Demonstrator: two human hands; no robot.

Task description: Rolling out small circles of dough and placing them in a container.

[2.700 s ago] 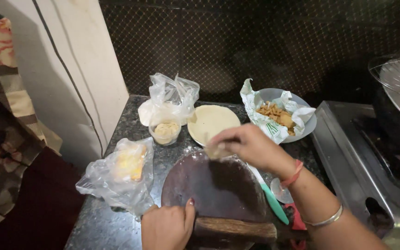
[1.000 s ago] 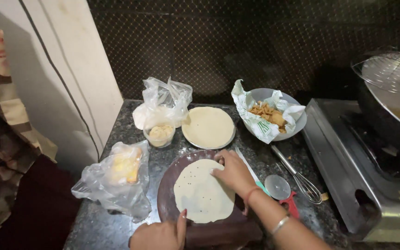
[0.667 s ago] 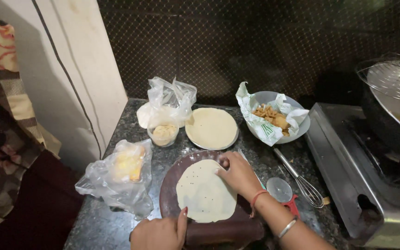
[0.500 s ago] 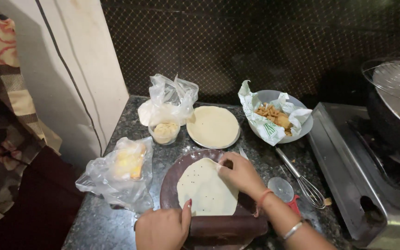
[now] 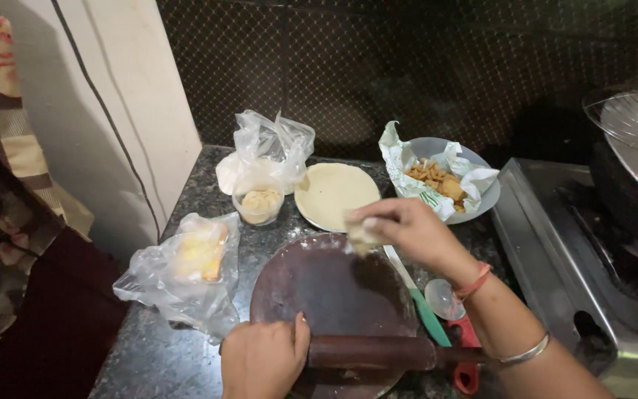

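A small pale lump of dough (image 5: 363,235) is pinched in the fingers (image 5: 375,220) of the right hand (image 5: 407,233), held just over the far edge of the round dark rolling board (image 5: 326,295). The left hand (image 5: 261,358) is laid on the near rim of the board, fingers curled shut around the end of a wooden rolling pin (image 5: 378,352) that lies across the board's front edge.

The dough looks soft and a bit tacky, probably very light, so it's likely best taken by the sides with the fingertips and not squeezed hard, or it'd get dented or stuck. The pin is stiff and solid and can be gripped at the ends.

Around it on the speckled dark surface (image 5: 186,199): a plate with a flat rolled disc of dough (image 5: 334,193) just behind the board, a small cup inside a clear plastic bag (image 5: 261,203), another clear bag with something yellow in it (image 5: 197,255) to the left, and a bowl lined with paper holding fried pieces (image 5: 437,177). A green-handled tool (image 5: 426,314) is lying beside the board. A stove (image 5: 570,251) with a dark pan (image 5: 633,192) is seen at the right.
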